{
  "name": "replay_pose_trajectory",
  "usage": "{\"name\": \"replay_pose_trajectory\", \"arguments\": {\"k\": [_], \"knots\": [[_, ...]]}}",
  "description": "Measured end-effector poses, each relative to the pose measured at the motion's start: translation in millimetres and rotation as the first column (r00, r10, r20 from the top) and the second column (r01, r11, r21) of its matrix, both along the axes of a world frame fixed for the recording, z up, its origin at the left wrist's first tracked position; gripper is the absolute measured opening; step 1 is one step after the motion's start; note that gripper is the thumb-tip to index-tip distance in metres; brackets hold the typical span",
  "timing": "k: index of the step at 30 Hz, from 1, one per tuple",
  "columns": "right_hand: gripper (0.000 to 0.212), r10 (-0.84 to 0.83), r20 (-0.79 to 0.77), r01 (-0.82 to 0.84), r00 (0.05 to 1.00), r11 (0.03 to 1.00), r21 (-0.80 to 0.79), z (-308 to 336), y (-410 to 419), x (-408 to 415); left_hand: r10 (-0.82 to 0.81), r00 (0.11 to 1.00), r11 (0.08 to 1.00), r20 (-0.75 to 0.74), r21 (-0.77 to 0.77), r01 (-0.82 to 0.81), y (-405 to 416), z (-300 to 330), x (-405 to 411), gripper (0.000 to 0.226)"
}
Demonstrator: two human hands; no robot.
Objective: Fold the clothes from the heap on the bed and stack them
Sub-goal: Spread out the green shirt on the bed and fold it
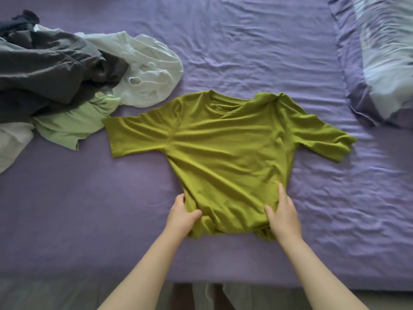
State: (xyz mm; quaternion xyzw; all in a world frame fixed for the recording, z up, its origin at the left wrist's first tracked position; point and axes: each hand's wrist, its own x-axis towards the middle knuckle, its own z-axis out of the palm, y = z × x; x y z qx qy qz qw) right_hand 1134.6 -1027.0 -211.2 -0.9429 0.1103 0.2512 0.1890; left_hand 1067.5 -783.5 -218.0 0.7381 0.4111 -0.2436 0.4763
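An olive-green T-shirt (223, 148) lies spread on the purple bed sheet (245, 41), collar away from me, both sleeves out to the sides. Its bottom hem is bunched near me. My left hand (182, 217) grips the hem's left corner, thumb on top of the cloth. My right hand (282, 214) holds the right part of the hem, with the index finger stretched along the shirt's side. The heap (55, 70) of unfolded clothes sits at the left: dark grey, white and pale green garments tangled together.
A pale blue patterned pillow (386, 52) lies at the right edge of the bed. The bed's near edge runs across the bottom of the view, with the floor and my grey trousers (223, 296) below it.
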Motion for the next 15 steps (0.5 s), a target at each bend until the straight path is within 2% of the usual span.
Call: {"name": "replay_pose_trajectory", "arguments": {"k": [2, 3, 5, 7, 8, 10, 11, 13, 15], "knots": [[0.063, 0.047, 0.073, -0.048, 0.996, 0.999, 0.017, 10, 1, 0, 0.041, 0.999, 0.996, 0.035, 0.072, -0.044, 2, 12, -5, 0.021], [0.061, 0.098, 0.118, -0.095, 0.988, 0.995, -0.027, 14, 2, 0, 0.071, 0.997, 0.993, 0.039, 0.095, -0.075, 4, 17, -8, 0.021], [0.06, 0.284, 0.183, -0.254, 0.941, 0.952, -0.171, 21, 9, -3, 0.108, 0.994, 0.991, -0.012, 0.084, -0.107, 10, 28, -15, 0.037], [0.057, 0.46, 0.273, -0.418, 0.845, 0.886, -0.199, 23, 21, -12, 0.117, 0.992, 0.991, -0.035, -0.06, -0.119, 13, 36, -26, 0.032], [0.054, 0.542, 0.287, -0.518, 0.79, 0.84, -0.162, 22, 30, -19, 0.11, 0.993, 0.983, -0.037, -0.141, -0.114, 14, 39, -34, 0.041], [0.054, 0.715, 0.173, -0.721, 0.677, 0.692, -0.035, 15, 50, -41, -0.004, 1.0, 0.979, -0.002, -0.204, 0.003, 13, 40, -52, 0.075], [0.057, 0.77, 0.085, -0.774, 0.632, 0.633, 0.024, 8, 56, -52, -0.083, 0.996, 0.978, 0.019, -0.189, 0.085, 13, 38, -60, 0.084], [0.066, 0.809, -0.046, -0.809, 0.586, 0.587, 0.029, -4, 61, -72, -0.23, 0.973, 0.968, -0.007, -0.107, 0.228, 12, 35, -74, 0.08], [0.073, 0.789, -0.072, -0.792, 0.61, 0.609, -0.038, -12, 60, -87, -0.394, 0.917, 0.919, -0.068, -0.001, 0.395, 12, 33, -83, 0.058]]}}
